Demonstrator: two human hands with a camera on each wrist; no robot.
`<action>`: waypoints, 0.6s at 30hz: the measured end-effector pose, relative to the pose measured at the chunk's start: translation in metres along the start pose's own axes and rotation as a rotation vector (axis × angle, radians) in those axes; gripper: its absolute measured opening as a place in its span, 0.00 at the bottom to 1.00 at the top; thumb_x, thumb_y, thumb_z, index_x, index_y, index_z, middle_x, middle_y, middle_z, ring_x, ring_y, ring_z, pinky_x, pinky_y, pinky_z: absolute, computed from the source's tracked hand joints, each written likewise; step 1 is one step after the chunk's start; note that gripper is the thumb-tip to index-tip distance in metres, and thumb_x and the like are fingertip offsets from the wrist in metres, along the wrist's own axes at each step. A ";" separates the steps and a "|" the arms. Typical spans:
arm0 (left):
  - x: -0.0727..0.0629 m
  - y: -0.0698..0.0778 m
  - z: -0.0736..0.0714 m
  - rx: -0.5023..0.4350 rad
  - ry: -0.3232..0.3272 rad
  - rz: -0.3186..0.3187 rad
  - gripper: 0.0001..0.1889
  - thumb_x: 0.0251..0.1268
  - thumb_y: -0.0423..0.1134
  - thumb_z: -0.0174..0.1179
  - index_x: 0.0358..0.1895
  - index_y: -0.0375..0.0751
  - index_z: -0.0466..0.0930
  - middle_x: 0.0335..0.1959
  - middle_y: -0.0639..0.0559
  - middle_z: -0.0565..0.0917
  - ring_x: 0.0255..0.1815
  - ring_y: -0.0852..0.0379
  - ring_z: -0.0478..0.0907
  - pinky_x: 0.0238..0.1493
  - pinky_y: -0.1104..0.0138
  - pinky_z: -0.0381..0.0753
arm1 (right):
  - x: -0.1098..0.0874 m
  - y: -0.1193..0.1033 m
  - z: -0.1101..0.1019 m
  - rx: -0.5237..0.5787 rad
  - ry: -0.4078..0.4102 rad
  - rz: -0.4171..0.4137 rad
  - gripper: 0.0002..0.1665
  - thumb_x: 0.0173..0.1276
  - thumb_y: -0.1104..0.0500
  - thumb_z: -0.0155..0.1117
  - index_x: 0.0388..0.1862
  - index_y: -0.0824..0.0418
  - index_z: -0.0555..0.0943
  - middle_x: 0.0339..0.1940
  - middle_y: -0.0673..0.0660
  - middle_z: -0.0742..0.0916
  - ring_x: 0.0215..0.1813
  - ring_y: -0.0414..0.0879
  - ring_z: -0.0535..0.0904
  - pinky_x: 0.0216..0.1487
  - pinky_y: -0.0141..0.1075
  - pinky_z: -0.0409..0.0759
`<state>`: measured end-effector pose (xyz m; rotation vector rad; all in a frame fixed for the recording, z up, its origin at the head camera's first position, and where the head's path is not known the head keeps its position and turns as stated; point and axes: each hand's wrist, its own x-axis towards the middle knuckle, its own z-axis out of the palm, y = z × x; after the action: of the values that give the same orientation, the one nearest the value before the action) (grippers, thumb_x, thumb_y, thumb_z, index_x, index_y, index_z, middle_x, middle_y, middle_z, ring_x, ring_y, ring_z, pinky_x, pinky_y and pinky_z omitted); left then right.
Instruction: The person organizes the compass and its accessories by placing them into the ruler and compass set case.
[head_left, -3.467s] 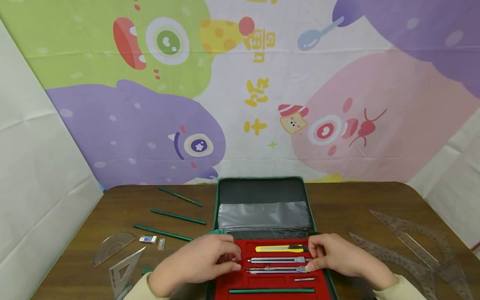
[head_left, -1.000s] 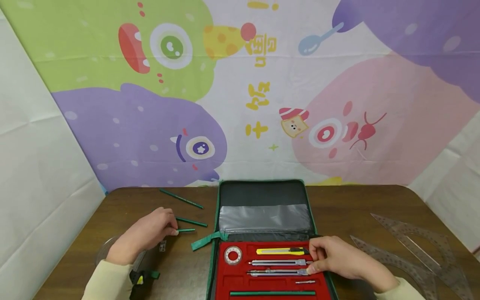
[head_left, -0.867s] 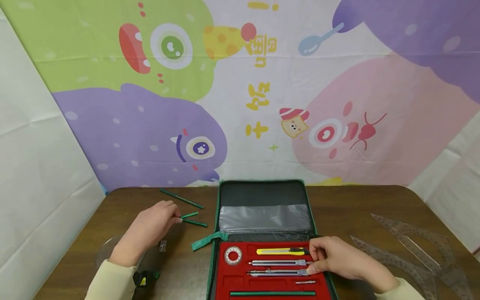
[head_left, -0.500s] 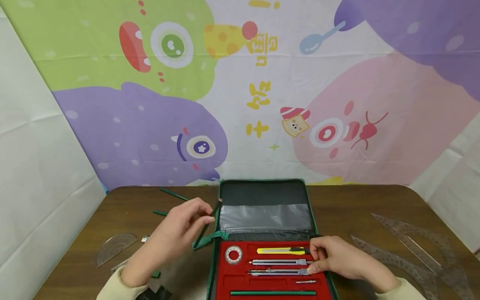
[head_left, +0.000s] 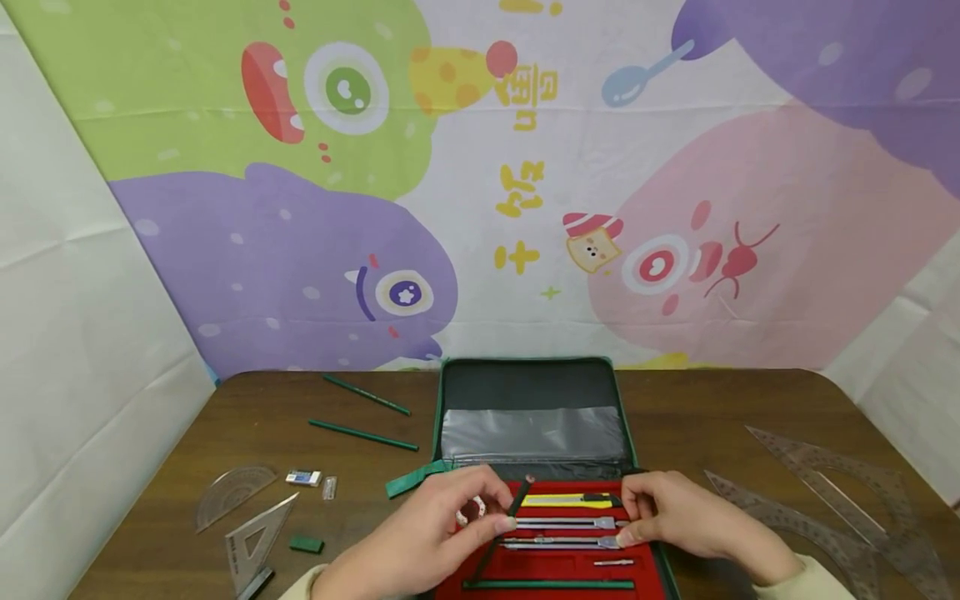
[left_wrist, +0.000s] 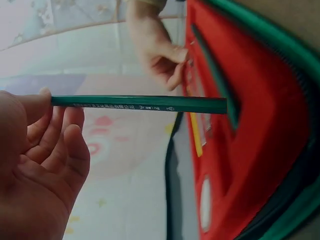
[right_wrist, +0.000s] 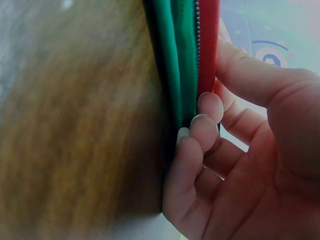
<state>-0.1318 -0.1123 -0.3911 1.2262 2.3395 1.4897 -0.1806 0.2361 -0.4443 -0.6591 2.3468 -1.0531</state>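
Observation:
My left hand pinches a green pencil between thumb and fingers, over the red tray of an open green zip case. The pencil slants in the head view, and its lower end is near another green pencil lying in a tray slot. My right hand grips the case's right edge, thumb on the red tray and fingers curled round the zipped side. Between the hands the tray holds a yellow utility knife, two silver compasses and a small metal piece. A round white ring is partly hidden by my left hand.
Left on the table lie two green pencils, an eraser, a small clear sharpener, a protractor, a set square and a green block. Larger clear rulers lie right. A cloth backdrop stands behind.
My left hand went from the case to the left, picked up the nearest of the three loose pencils and carried it back over the tray. My right hand stayed on the case edge.

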 end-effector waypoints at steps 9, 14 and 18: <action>0.003 -0.010 0.012 0.076 -0.142 -0.062 0.06 0.77 0.47 0.55 0.50 0.53 0.73 0.40 0.65 0.78 0.38 0.69 0.74 0.39 0.73 0.77 | 0.000 0.003 -0.002 -0.038 -0.001 -0.035 0.19 0.63 0.46 0.73 0.28 0.55 0.73 0.18 0.44 0.73 0.21 0.37 0.66 0.24 0.34 0.64; 0.004 -0.013 0.016 0.197 -0.277 -0.058 0.07 0.74 0.48 0.57 0.49 0.55 0.74 0.41 0.68 0.75 0.39 0.71 0.73 0.43 0.75 0.76 | 0.000 0.000 -0.001 -0.019 0.003 -0.014 0.20 0.61 0.46 0.74 0.28 0.56 0.74 0.18 0.46 0.73 0.21 0.38 0.66 0.26 0.33 0.64; 0.004 -0.015 0.018 0.204 -0.343 -0.078 0.06 0.72 0.45 0.60 0.47 0.53 0.78 0.41 0.67 0.77 0.38 0.72 0.72 0.42 0.76 0.76 | 0.001 0.000 -0.001 -0.019 0.001 -0.012 0.20 0.61 0.46 0.74 0.28 0.56 0.74 0.18 0.46 0.73 0.21 0.38 0.66 0.26 0.33 0.64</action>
<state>-0.1344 -0.0996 -0.4113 1.2973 2.3127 0.9460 -0.1817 0.2365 -0.4439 -0.6805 2.3591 -1.0380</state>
